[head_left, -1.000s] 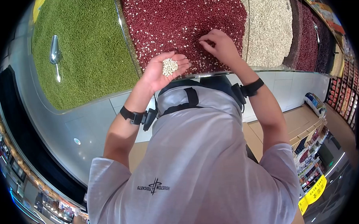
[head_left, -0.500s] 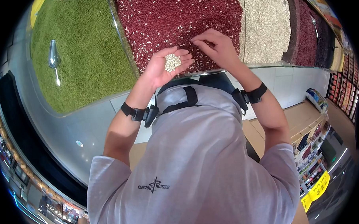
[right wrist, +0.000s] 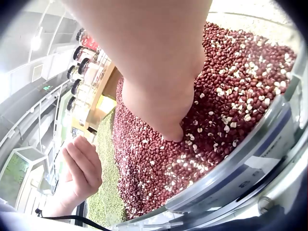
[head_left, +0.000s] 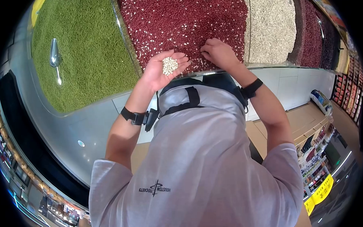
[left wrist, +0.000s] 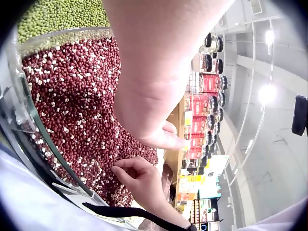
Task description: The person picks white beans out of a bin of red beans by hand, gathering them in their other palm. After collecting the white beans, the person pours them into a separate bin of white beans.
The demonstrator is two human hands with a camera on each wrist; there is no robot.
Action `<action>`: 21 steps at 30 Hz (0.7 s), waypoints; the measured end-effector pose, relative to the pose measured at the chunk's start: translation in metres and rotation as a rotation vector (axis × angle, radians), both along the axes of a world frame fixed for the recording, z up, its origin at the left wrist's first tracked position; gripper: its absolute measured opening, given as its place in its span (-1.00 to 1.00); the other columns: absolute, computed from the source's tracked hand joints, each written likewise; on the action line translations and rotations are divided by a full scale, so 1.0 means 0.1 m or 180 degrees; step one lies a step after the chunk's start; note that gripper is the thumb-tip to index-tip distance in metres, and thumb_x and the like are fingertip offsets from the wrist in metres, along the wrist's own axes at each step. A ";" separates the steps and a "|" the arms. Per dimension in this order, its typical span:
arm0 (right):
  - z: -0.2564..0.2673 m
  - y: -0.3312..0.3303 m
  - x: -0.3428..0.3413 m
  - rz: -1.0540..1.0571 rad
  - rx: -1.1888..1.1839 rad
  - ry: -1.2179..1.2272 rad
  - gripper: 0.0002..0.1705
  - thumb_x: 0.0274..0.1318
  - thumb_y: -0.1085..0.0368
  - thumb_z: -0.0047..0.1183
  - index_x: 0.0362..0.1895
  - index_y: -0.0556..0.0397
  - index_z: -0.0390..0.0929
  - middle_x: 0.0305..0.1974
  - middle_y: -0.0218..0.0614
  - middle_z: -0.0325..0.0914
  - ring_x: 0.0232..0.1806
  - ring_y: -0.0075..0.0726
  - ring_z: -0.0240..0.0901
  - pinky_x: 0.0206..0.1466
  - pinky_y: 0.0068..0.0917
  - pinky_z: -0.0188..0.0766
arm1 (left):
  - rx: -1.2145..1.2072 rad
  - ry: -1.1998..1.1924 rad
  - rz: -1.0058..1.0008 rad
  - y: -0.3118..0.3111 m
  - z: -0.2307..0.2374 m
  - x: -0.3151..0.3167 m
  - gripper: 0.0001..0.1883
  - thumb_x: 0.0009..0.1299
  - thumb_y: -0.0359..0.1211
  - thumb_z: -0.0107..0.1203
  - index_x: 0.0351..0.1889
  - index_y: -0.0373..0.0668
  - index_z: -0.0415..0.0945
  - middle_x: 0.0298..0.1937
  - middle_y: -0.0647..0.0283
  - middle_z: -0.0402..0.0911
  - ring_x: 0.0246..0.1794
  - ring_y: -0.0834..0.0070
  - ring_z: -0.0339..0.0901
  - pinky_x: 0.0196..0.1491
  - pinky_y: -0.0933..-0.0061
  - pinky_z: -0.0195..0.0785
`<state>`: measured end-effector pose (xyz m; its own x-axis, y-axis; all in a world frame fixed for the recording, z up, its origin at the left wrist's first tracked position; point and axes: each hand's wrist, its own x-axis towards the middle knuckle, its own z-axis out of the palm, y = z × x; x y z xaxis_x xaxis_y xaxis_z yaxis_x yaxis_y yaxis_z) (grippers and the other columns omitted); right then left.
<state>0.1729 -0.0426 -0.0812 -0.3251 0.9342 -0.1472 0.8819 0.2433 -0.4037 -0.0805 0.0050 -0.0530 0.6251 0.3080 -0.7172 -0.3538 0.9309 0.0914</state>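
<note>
My left hand point(head_left: 156, 70) is palm up, with a small heap of white grains point(head_left: 170, 66) in the palm. Its fingers are slightly bent, at the near edge of the red beans point(head_left: 164, 21), which have white grains scattered among them. Over the same beans, to the right, my right hand point(head_left: 218, 53) has its fingers bent down at the surface. The left wrist view shows thumb and forefinger of the right hand point(left wrist: 143, 185) drawn close together at the tips; whether a grain is between them cannot be told. The raised left hand point(right wrist: 83, 171) shows in the right wrist view.
Green beans point(head_left: 83, 50) with a metal scoop point(head_left: 54, 55) fill the left compartment, behind a clear divider point(head_left: 124, 35). To the right are pale grains point(head_left: 271, 30) and darker red beans point(head_left: 310, 42). A clear rim point(right wrist: 236, 159) runs along the front of the bin.
Since half a second ago, my right hand has moved down and slightly right, with its fingers drawn in more. The left hand, still holding the white grains, has shifted slightly left.
</note>
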 end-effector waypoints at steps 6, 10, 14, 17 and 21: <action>0.19 0.05 0.01 -0.0638 0.0027 0.0925 -0.89 0.07 0.28 0.16 -0.31 0.00 0.61 -0.32 -0.31 0.51 -0.22 -0.15 0.50 -0.14 -0.28 0.48 | 0.0013 0.0024 0.0015 0.00 0.03 0.01 -0.63 0.46 -0.28 -0.07 -0.08 -0.51 0.45 -0.04 -0.16 0.56 0.08 -0.01 0.52 0.22 0.17 0.43; 0.65 0.16 -0.17 -0.0788 -0.0035 0.1504 -0.89 0.09 0.28 0.16 -0.30 0.02 0.61 -0.30 -0.29 0.54 -0.22 -0.13 0.50 -0.14 -0.31 0.46 | -0.0057 -0.0187 -0.0008 0.01 0.00 0.04 -0.67 0.47 -0.29 -0.07 -0.12 -0.46 0.44 -0.05 -0.11 0.56 0.05 0.03 0.54 0.13 0.22 0.51; 0.84 0.20 -0.40 -0.0004 0.0199 0.1741 -0.85 0.12 0.24 0.14 -0.27 0.01 0.63 -0.29 -0.29 0.56 -0.19 -0.14 0.50 -0.10 -0.30 0.45 | 0.0026 -0.0505 -0.0063 0.01 -0.08 0.07 -0.58 0.49 -0.26 -0.15 0.00 -0.53 0.40 0.01 -0.19 0.54 0.10 -0.01 0.51 0.24 0.15 0.41; 0.70 0.23 -0.42 -0.0191 0.0132 0.1912 -0.85 0.12 0.24 0.14 -0.25 0.00 0.64 -0.30 -0.28 0.57 -0.20 -0.14 0.52 -0.11 -0.32 0.47 | 0.0036 -0.0362 -0.0017 0.01 -0.04 0.08 -0.57 0.49 -0.25 -0.14 0.01 -0.54 0.39 0.01 -0.21 0.54 0.10 -0.02 0.51 0.23 0.15 0.42; 0.39 0.31 -0.29 -0.0513 0.0184 0.1353 -0.84 0.09 0.31 0.17 -0.21 -0.02 0.64 -0.29 -0.28 0.57 -0.22 -0.17 0.53 -0.16 -0.32 0.48 | -0.0014 -0.0052 0.0041 0.00 0.02 0.01 -0.59 0.48 -0.26 -0.11 -0.01 -0.54 0.40 -0.01 -0.21 0.54 0.10 -0.04 0.51 0.22 0.14 0.43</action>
<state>0.1439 -0.0118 -0.0417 -0.1953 0.9805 0.0218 0.6694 0.1495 -0.7277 -0.0793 0.0054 -0.0510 0.6328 0.3130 -0.7082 -0.3671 0.9266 0.0815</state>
